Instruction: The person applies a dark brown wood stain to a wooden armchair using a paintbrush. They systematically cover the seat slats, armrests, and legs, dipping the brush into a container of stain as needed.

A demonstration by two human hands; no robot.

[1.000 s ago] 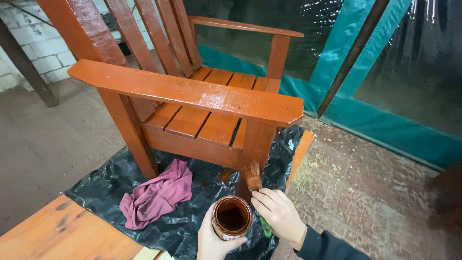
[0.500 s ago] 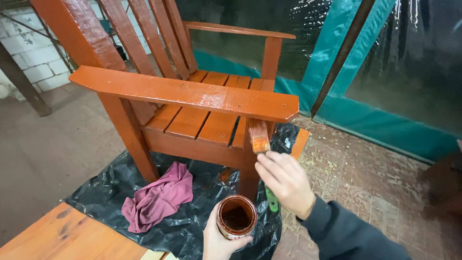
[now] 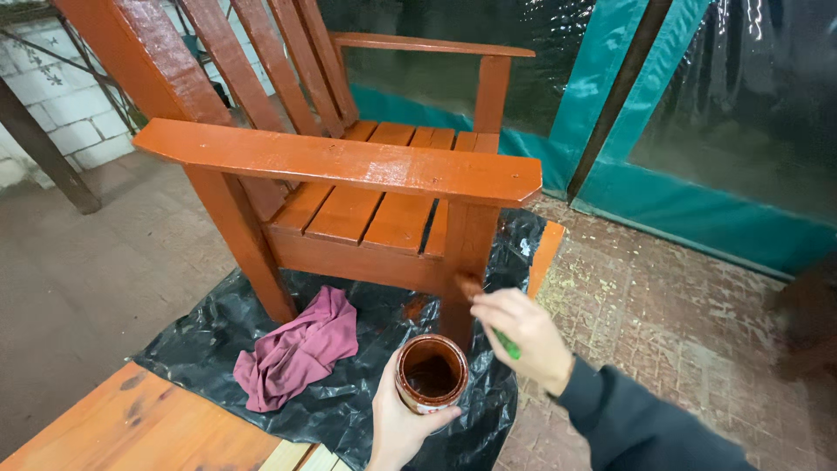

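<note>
A red-brown wooden armchair (image 3: 349, 161) with a slatted seat and back stands on a black plastic sheet (image 3: 366, 384). My left hand (image 3: 397, 427) holds an open jar (image 3: 431, 373) of dark brown stain low in front of me. My right hand (image 3: 523, 336) grips a green-handled paintbrush (image 3: 478, 295), whose bristles touch the chair's front right leg (image 3: 466, 262) low down. A dark sleeve covers my right arm.
A crumpled purple rag (image 3: 296, 349) lies on the sheet under the chair's front. A wooden board (image 3: 139, 432) sits at bottom left. Teal and clear plastic sheeting (image 3: 697, 174) hangs behind. Brick paving (image 3: 680, 314) is to the right, a white brick wall (image 3: 52, 113) at left.
My right hand with the brush has moved from high on the chair's front leg down to its lower part. The jar has stayed in my left hand.
</note>
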